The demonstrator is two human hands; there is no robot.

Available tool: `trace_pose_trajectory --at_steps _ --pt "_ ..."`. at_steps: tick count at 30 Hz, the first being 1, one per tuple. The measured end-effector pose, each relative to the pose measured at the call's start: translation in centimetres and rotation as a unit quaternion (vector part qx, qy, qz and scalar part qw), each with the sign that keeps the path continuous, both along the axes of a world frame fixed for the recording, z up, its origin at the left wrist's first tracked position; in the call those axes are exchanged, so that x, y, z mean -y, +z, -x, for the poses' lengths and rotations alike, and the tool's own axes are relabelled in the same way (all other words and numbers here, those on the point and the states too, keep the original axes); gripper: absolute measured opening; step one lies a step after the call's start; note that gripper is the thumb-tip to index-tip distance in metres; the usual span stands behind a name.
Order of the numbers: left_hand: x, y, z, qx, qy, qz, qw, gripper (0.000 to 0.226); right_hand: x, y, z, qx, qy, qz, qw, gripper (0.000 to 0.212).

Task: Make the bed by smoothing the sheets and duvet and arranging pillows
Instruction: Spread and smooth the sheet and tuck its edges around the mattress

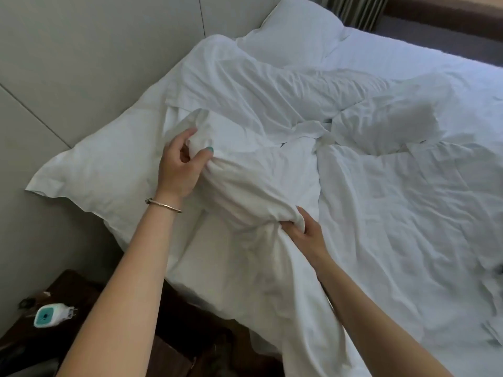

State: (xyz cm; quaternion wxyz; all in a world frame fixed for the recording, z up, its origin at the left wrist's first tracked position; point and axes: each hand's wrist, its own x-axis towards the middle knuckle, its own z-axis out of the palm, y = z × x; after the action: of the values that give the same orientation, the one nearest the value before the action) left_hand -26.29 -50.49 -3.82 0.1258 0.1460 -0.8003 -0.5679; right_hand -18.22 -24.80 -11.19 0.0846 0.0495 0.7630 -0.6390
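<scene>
Bed (408,213): covered in rumpled white linen.
Left hand (179,164): fingers bunched on duvet (245,186).
Right hand (302,229): duvet gripped.

A pale grey padded wall panel (81,50) is filling the ten and eleven o'clock part of the view, with thin seams running across it. At seven o'clock a dark wooden nightstand (187,330) is standing against that wall, carrying a small white and teal plug-in device (50,315). At one o'clock a striped curtain (356,10) is hanging, and daylight is coming in beside it over a brown ledge (449,9).
</scene>
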Motion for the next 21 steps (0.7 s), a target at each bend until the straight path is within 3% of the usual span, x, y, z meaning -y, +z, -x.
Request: trace_pose_trajectory --at_steps 3,5,7,9,11,14,17,19,21 --pt "1.0 -6.3 -1.6 0.033 -0.118 0.026 0.992 0.05 2.2 -6.0 -2.3 0.123 -0.001 -0.089 0.988 0.019" --pt "1.1 -11.6 -3.7 0.076 -0.216 0.114 0.967 0.055 2.8 -9.7 -4.9 0.188 0.059 -0.201 0.96 0.029" --pt "1.3 -15.3 -5.8 0.089 -0.257 0.214 0.938 0.051 3.1 -11.3 -6.7 0.218 0.085 -0.244 0.941 0.043" --pt "1.7 -16.6 -7.1 0.033 -0.192 0.247 0.949 0.048 3.7 -11.2 -7.3 0.219 0.081 -0.239 0.942 0.052" --pt "2.5 -16.6 -7.7 -0.011 -0.05 0.259 0.965 0.048 4.4 -10.5 -7.7 0.206 0.061 -0.233 0.948 0.071" --pt "4.6 -16.1 -6.6 0.049 0.066 0.227 0.971 0.105 5.6 -8.8 -8.0 0.161 0.035 -0.224 0.961 0.104" --pt "6.5 -16.0 -4.7 0.097 0.057 0.217 0.97 0.128 7.7 -7.0 -7.2 0.078 0.07 -0.228 0.968 0.103" --pt "6.7 -16.0 -4.0 0.115 0.069 0.206 0.969 0.113 9.4 -6.0 -6.4 0.04 0.09 -0.242 0.965 0.097" --pt "6.5 -16.0 -4.2 0.14 0.079 0.212 0.964 0.079 10.9 -4.9 -5.7 0.021 0.107 -0.283 0.953 0.094"
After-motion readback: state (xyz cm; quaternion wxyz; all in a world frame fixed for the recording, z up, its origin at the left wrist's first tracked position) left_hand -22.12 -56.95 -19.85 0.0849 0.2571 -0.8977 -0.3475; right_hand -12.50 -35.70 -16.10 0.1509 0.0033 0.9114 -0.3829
